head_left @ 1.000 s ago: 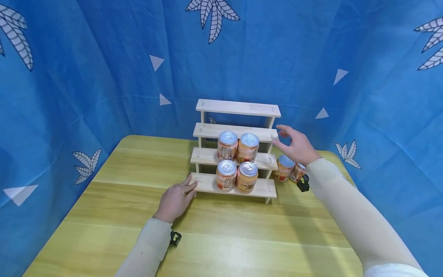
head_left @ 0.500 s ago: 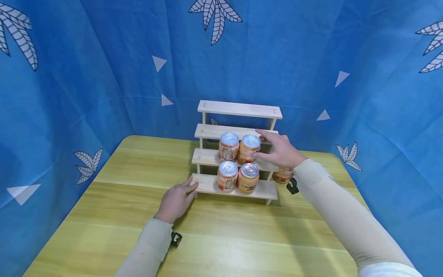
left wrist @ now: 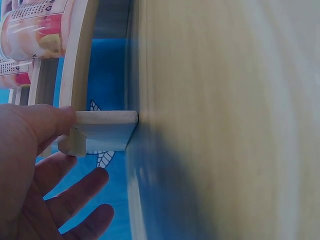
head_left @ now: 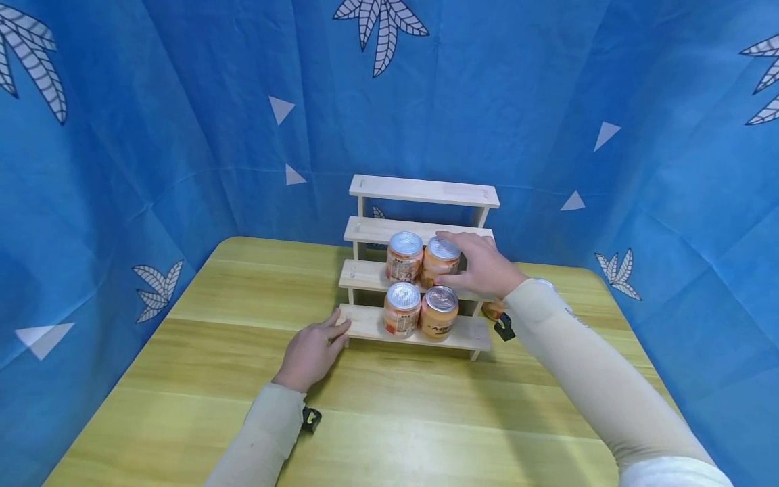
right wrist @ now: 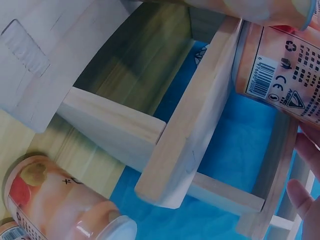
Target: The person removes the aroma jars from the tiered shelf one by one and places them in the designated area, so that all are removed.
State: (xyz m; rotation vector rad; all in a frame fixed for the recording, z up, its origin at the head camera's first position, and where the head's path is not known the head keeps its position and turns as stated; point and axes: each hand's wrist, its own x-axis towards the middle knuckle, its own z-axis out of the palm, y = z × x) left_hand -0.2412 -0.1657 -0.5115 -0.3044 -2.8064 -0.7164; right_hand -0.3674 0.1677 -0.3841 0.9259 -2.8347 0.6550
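In the head view a pale wooden four-step display rack stands on the table. My left hand pinches the left end of its lowest step between thumb and index finger; the left wrist view shows the other fingers spread below. On the second step from the bottom, my right hand curls its thumb and fingers round the right-hand peach-coloured can with a silver lid. A similar can stands beside it. Two more cans, left and right, stand on the lowest step. In the right wrist view the fingertips partly show.
Right of the rack, mostly behind my right forearm, other cans stand on the table, one can plainer in the right wrist view. The yellow wood-grain table extends in front. A blue leaf-patterned cloth hangs behind and at the sides.
My right hand has moved left from beside the rack to the right-hand can on the second step and now grips it. The can appears turned slightly. My left hand stays on the rack.
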